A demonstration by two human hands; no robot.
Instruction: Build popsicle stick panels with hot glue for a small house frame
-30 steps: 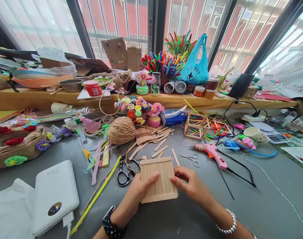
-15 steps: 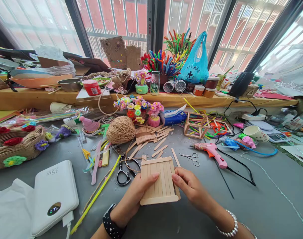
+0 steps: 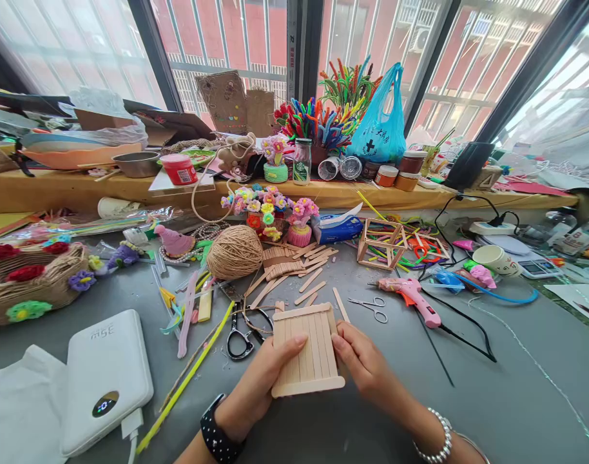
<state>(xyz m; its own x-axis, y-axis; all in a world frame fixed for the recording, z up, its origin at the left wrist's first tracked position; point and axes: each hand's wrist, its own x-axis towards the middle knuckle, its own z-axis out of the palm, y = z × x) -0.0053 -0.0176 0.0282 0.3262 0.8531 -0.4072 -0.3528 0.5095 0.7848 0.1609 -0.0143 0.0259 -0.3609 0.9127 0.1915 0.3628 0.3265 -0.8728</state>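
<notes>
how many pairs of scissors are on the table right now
2: black-handled scissors left of the stick panel, small silver scissors beside the pink glue gun. Clutter may hide more.

Grey surface (image 3: 492,399) is a mess: ball of twine (image 3: 235,252), black scissors (image 3: 240,336), pink glue gun (image 3: 410,294) (cord trailing off right), white power bank (image 3: 104,377), loose craft sticks (image 3: 310,281), blue plastic bag (image 3: 377,132) behind.

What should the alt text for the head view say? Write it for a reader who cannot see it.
Two bare hands, left hand and right hand, hold a flat panel of craft sticks over a cluttered grey table. Black scissors, a ball of twine and a pink glue gun lie nearby.
</notes>
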